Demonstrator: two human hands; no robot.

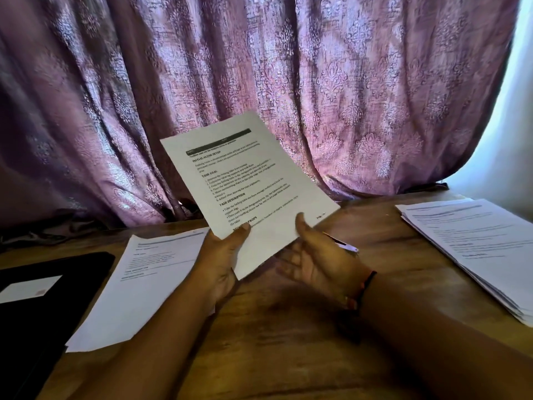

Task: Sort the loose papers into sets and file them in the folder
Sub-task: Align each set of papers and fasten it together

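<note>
A printed sheet (245, 183) is held up, tilted, above the middle of the wooden table (288, 342). My left hand (222, 255) pinches its lower left corner, thumb on the front. My right hand (314, 255) holds its lower edge, thumb on the front and fingers behind it. A second printed sheet (138, 287) lies flat on the table at the left. A stack of printed papers (478, 249) lies at the right. The black folder (43, 313) lies at the far left with a white label on its cover.
A pen (346, 246) lies on the table just behind my right hand. A purple patterned curtain (259, 82) hangs along the table's far edge. A bright wall (516, 140) shows at the right.
</note>
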